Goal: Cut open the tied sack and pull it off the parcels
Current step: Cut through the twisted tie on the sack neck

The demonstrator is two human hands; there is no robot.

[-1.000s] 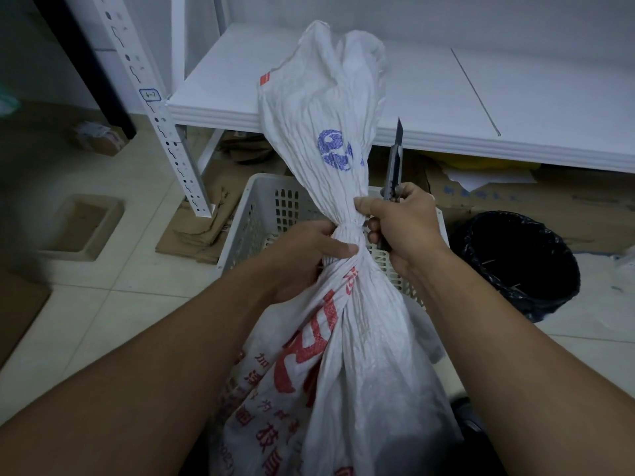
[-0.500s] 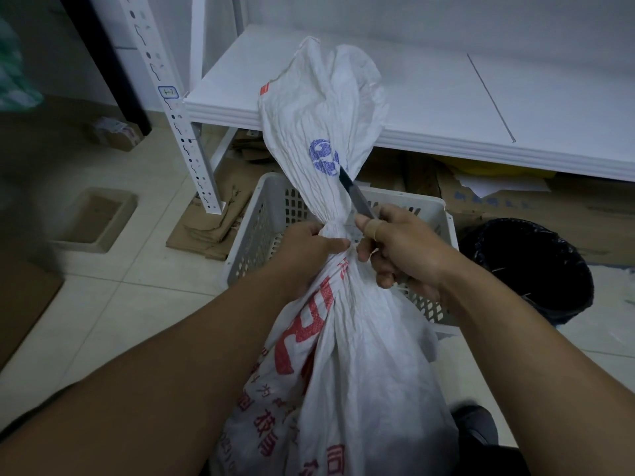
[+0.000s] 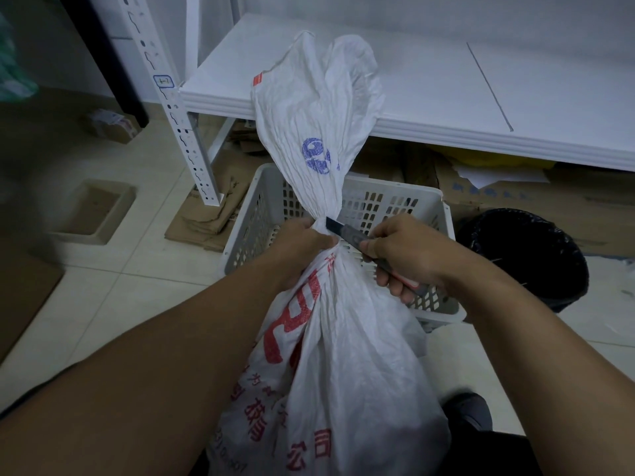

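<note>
In the head view, the white sack is held upright between both forearms; its tied neck is gripped by the left hand; a knife is clasped in the right hand, the blade laid against that neck, just beside the left hand.

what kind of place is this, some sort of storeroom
Likely a parcel storeroom or sorting room: white slotted-steel shelving, flattened brown cardboard boxes on the pale tiled floor, and a white perforated plastic crate behind the printed white woven sack.
</note>
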